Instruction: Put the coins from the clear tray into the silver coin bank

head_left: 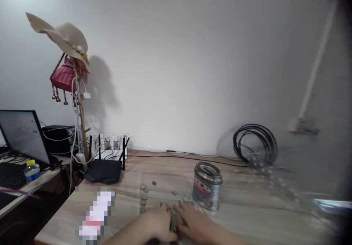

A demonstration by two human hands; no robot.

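Note:
My left hand (pixel 158 221) and my right hand (pixel 194 221) are close together at the front of the wooden table. A small greyish-green thing (pixel 173 223) shows between them, too blurred to name. The left fingers curl in against it; those of the right stretch toward it, slightly apart. Beyond my left hand, several coins (pixel 144 196) run in a rough column, with a brass-coloured coin (pixel 154 183) farther back. Other coins (pixel 186 198) lie past my right fingers. A lidded metal tin (pixel 207 188) with a slot in its top stands upright to the right, touched by neither hand.
A black router (pixel 103 171) stands at the back left of the table (pixel 165 164). Left of my hands lies a pixelated flat item (pixel 96 215). Coiled black cable (pixel 255 142) leans against the wall. A hat (pixel 63 36) hangs on a stand beside a monitor (pixel 23 135).

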